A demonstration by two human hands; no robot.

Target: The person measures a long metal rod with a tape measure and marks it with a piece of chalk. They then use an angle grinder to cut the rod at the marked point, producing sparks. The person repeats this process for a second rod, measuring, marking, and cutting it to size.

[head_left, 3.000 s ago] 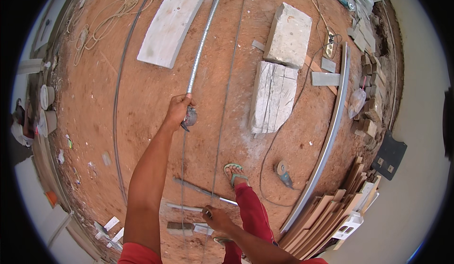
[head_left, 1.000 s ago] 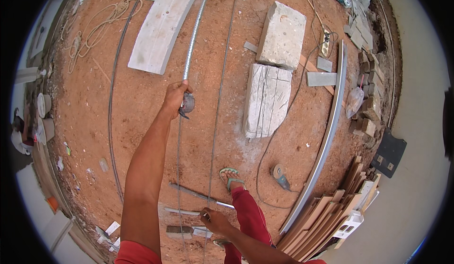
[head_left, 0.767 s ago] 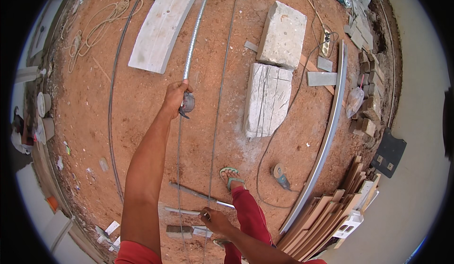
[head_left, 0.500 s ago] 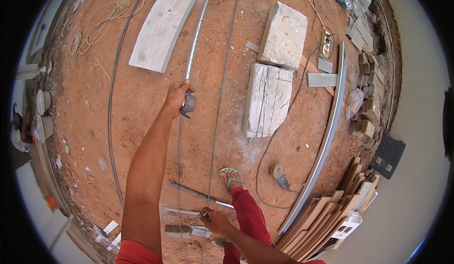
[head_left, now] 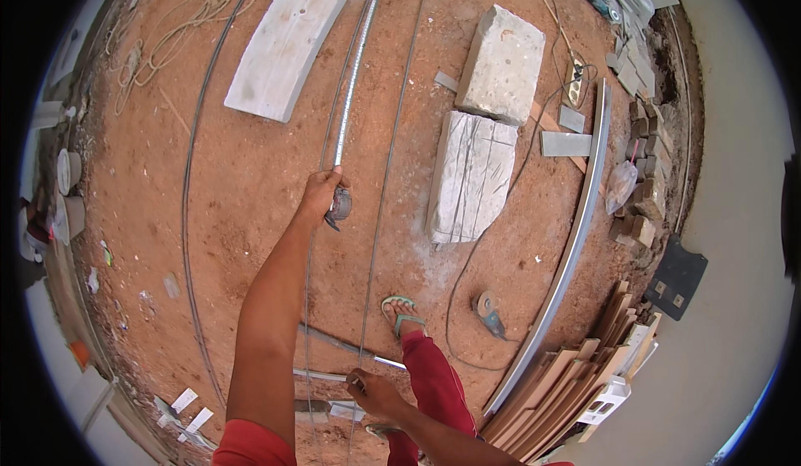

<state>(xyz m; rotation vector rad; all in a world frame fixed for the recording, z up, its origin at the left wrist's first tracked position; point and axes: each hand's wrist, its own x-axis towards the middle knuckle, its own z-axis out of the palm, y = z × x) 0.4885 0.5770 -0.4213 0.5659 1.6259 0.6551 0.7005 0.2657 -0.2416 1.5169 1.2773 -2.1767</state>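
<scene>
My left hand (head_left: 319, 196) is closed round a dark tape measure (head_left: 339, 206). Its long pale blade (head_left: 354, 78) runs out away from me to the far edge of the view. Close beside the blade lies a thin dark rod (head_left: 336, 103), and a second rod (head_left: 386, 145) runs roughly parallel on the right. Nearer my body, my right hand (head_left: 375, 393) is curled with its fingers pressed together, close to the second rod; what they hold, if anything, is too small to make out. Beyond that hand lie metal strips (head_left: 346, 340) on the soil.
Two concrete blocks (head_left: 501, 61) stand right of the rods, with an angle grinder (head_left: 488, 314) and its cord nearer me. A long metal channel (head_left: 576, 249) and stacked wood strips (head_left: 576, 382) lie farther right. A pale slab (head_left: 288, 53) and rope (head_left: 179, 28) lie far left.
My left hand has drawn the tape measure a little nearer to me and slightly right. My right hand has barely moved.
</scene>
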